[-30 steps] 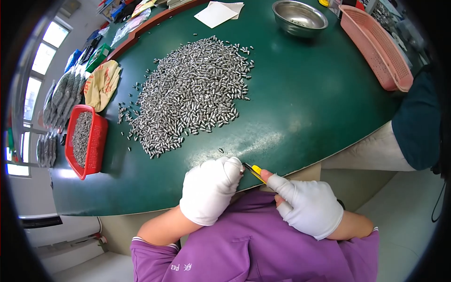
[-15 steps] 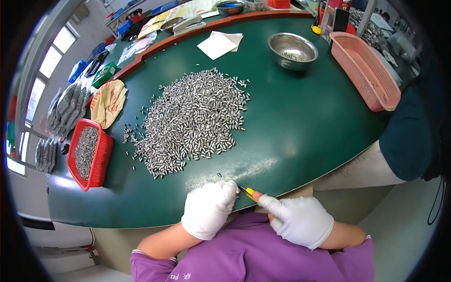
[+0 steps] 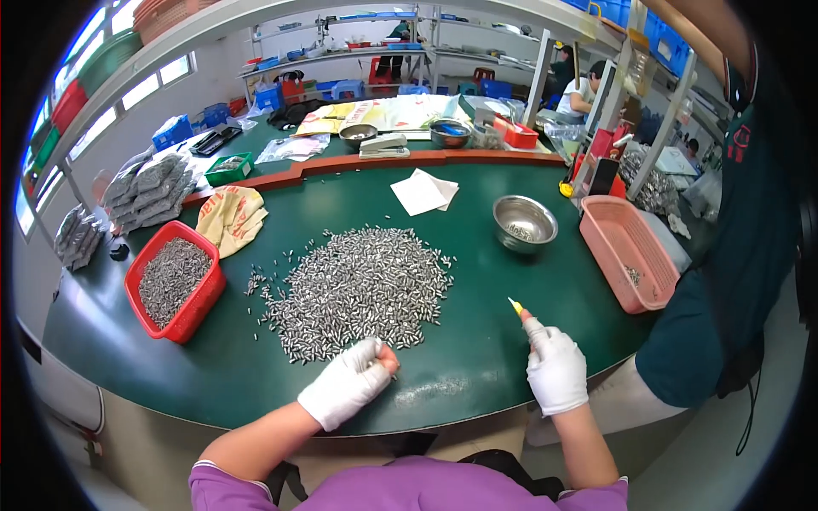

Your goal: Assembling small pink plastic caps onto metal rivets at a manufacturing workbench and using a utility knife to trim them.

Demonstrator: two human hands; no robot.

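Observation:
My left hand (image 3: 348,387), in a white glove with bare fingertips, is at the near edge of a large pile of small silver metal pieces (image 3: 362,289) on the green table. Its fingers are curled together, and whatever is in them is too small or hidden to make out. Farther right, my right hand (image 3: 558,370), also gloved in white, is raised over the table. It grips a slim yellow tool with a pointed tip (image 3: 516,306), which points away from me. The glove hides the tool's rear part.
A red basket (image 3: 220,288) full of small metal pieces stands left of the pile, beside a yellowish cloth bag (image 3: 232,220). White paper (image 3: 423,192), a steel bowl (image 3: 527,245) and a pink basket (image 3: 615,264) lie beyond and right. A person (image 3: 716,315) stands at the right edge.
My hands have moved apart: the left forward to the pile's edge, the right forward and right with the yellow tool. The view has tilted up and shows more of the room.

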